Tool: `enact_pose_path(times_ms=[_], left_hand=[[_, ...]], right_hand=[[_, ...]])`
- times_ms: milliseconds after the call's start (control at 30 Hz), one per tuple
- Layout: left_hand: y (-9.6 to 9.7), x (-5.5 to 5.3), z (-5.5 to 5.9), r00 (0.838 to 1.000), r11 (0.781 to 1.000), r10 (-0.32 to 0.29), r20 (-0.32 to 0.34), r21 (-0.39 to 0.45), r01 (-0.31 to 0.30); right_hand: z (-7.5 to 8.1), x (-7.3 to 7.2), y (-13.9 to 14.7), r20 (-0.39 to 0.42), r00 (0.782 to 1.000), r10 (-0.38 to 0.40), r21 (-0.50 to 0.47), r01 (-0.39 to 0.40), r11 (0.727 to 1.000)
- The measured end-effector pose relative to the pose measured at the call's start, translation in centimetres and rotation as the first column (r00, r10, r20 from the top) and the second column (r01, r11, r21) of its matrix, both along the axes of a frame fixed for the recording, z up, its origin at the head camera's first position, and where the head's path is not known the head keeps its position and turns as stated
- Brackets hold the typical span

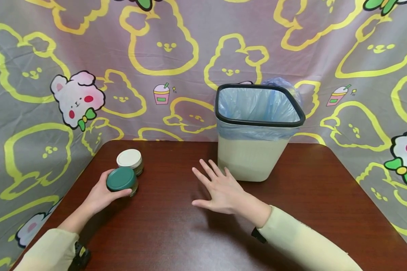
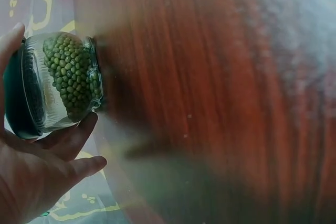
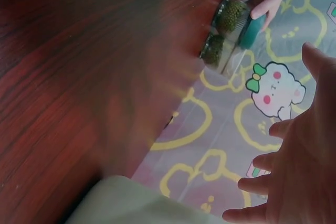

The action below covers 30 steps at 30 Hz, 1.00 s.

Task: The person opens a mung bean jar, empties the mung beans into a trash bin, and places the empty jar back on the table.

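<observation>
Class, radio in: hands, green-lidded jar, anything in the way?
Left hand grips green-lidded jar. Right hand empty, spread, near bin. White-lidded jar close behind held one, possibly in the way.

A patterned backdrop [image 1: 190,75], apparently cloth, borders the table [image 1: 162,218].

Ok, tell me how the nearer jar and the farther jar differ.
The nearer jar has a dark green lid; the farther jar has a white lid. The left hand grips the nearer jar, while the farther jar is unheld. Both are see-through, with round lids and greenish contents.
</observation>
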<state>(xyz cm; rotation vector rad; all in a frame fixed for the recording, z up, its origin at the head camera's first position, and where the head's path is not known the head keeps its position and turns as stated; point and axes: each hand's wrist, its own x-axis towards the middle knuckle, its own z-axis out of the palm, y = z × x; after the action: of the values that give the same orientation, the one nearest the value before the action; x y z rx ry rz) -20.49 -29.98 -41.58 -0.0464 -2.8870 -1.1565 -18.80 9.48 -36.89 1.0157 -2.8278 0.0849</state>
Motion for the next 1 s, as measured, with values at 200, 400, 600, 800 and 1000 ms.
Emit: enact_pose_path(times_ms=[200, 400, 600, 800, 1000], left_hand=[[0.1, 0.0, 0.0, 1.000, 0.999, 0.009, -0.003, -0.037, -0.009], [0.3, 0.0, 0.0, 0.999, 0.997, 0.014, -0.029, -0.075, -0.016], [0.7, 0.1, 0.1, 0.998, 0.996, -0.001, -0.067, -0.086, -0.005], [1.1, 0.4, -0.1, 0.998, 0.998, 0.003, -0.064, -0.069, -0.008], [1.7, 0.7, 0.2, 0.997, 0.999, 0.015, -0.075, -0.038, -0.018]], right_hand=[[-0.1, -0.3, -0.8, 0.023, 1.000, -0.014, 0.004, 0.014, 1.000], [-0.2, -0.7, -1.4, 0.027, 0.999, -0.019, 0.004, 0.019, 1.000], [-0.3, -0.9, -1.5, 0.024, 0.999, -0.029, 0.002, 0.029, 1.000], [-0.3, -1.0, -1.6, 0.026, 0.999, -0.039, 0.009, 0.039, 0.999], [-0.1, -1.1, -1.6, 0.034, 0.998, -0.046, -0.003, 0.046, 0.999]])
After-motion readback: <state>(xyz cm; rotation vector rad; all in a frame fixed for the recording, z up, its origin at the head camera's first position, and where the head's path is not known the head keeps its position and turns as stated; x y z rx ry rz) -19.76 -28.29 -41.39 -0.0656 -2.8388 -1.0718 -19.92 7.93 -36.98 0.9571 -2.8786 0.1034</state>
